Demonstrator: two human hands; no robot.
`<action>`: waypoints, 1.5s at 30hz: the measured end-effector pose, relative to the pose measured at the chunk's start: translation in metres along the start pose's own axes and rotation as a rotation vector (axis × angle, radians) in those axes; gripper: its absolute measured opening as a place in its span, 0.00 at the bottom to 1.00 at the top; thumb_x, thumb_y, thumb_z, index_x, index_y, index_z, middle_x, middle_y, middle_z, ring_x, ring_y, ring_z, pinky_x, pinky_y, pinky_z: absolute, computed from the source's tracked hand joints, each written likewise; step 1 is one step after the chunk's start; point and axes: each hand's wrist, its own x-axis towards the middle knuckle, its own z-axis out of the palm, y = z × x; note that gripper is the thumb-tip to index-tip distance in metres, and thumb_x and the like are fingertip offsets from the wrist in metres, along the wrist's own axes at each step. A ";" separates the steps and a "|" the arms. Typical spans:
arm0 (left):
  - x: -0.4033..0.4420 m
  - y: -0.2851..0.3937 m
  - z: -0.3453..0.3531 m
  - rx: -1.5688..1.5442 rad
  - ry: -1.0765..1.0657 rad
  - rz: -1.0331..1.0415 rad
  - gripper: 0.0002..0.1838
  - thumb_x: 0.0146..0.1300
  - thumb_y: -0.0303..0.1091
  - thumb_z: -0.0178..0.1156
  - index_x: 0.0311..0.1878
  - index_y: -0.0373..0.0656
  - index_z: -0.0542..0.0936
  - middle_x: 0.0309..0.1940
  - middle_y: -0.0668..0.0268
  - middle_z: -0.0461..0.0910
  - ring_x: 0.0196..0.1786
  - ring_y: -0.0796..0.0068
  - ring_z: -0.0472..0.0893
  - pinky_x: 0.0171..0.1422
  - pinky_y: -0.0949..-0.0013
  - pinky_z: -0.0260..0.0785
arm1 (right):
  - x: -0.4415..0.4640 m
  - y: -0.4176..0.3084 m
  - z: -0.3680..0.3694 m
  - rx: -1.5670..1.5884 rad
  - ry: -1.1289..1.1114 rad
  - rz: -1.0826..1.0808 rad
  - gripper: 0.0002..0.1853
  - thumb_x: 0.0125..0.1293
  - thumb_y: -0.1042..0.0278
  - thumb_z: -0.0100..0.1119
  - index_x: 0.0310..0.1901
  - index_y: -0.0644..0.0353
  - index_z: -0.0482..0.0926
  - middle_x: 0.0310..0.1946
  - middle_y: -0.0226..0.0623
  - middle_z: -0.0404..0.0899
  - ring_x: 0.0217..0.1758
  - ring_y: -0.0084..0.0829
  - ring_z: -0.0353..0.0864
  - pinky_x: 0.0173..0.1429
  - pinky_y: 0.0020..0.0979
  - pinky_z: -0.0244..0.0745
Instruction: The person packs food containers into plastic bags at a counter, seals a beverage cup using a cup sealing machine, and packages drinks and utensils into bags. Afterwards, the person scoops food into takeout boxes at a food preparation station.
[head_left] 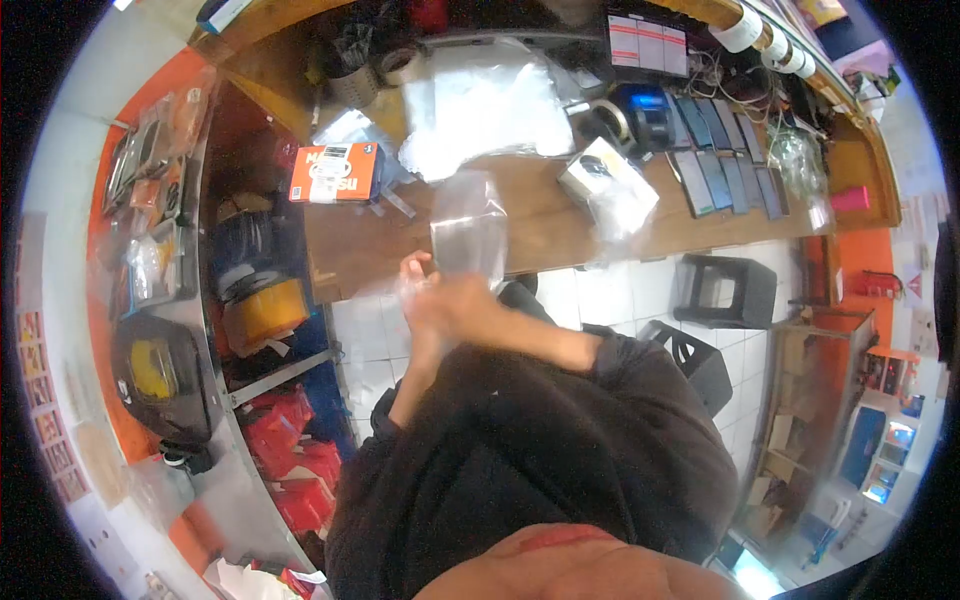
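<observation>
Both hands meet in front of my chest at the near edge of the wooden table. My left hand [420,300] has its fingers curled around part of a clear plastic bag [468,222], whose far end extends over the table. Across it lies my right hand [457,306], touching the near end of the bag and smeared by motion, so its fingers cannot be made out. An orange box [335,172] with a white label sits to the left. To the right rests a white box [608,183] partly covered in clear plastic.
A pile of clear plastic bags [485,100] lies at the back of the wooden table [540,235]. Rows of phones [718,160] are at the right, near a tape roll [610,122]. Black stools [725,290] stand on the tiled floor; shelving [260,270] is on the left.
</observation>
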 end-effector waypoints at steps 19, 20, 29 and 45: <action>0.013 0.046 0.017 0.331 0.007 0.071 0.21 0.72 0.42 0.38 0.59 0.39 0.68 0.47 0.64 0.72 0.34 0.83 0.71 0.35 0.79 0.64 | 0.079 0.038 -0.054 0.203 0.045 0.542 0.15 0.62 0.66 0.59 0.22 0.65 0.68 0.13 0.36 0.61 0.17 0.24 0.59 0.24 0.27 0.58; 0.012 0.051 0.009 0.281 -0.046 -0.037 0.22 0.71 0.44 0.40 0.58 0.39 0.69 0.44 0.65 0.73 0.34 0.83 0.72 0.35 0.79 0.64 | 0.076 0.033 -0.056 0.230 0.088 0.493 0.17 0.61 0.66 0.60 0.22 0.65 0.66 0.13 0.37 0.59 0.17 0.25 0.55 0.23 0.27 0.56; 0.011 0.096 0.002 0.290 -0.367 -0.053 0.14 0.64 0.31 0.56 0.49 0.32 0.75 0.38 0.62 0.80 0.41 0.75 0.80 0.46 0.72 0.73 | 0.080 0.036 -0.056 0.269 -0.022 0.413 0.12 0.60 0.68 0.61 0.25 0.65 0.70 0.17 0.34 0.67 0.21 0.22 0.64 0.27 0.25 0.59; 0.019 0.049 0.007 -0.014 -0.141 -0.132 0.18 0.55 0.35 0.66 0.46 0.36 0.76 0.36 0.67 0.79 0.38 0.81 0.76 0.44 0.76 0.69 | 0.064 -0.004 -0.053 0.380 -0.493 0.804 0.16 0.56 0.62 0.67 0.35 0.66 0.74 0.27 0.32 0.76 0.30 0.18 0.72 0.34 0.23 0.68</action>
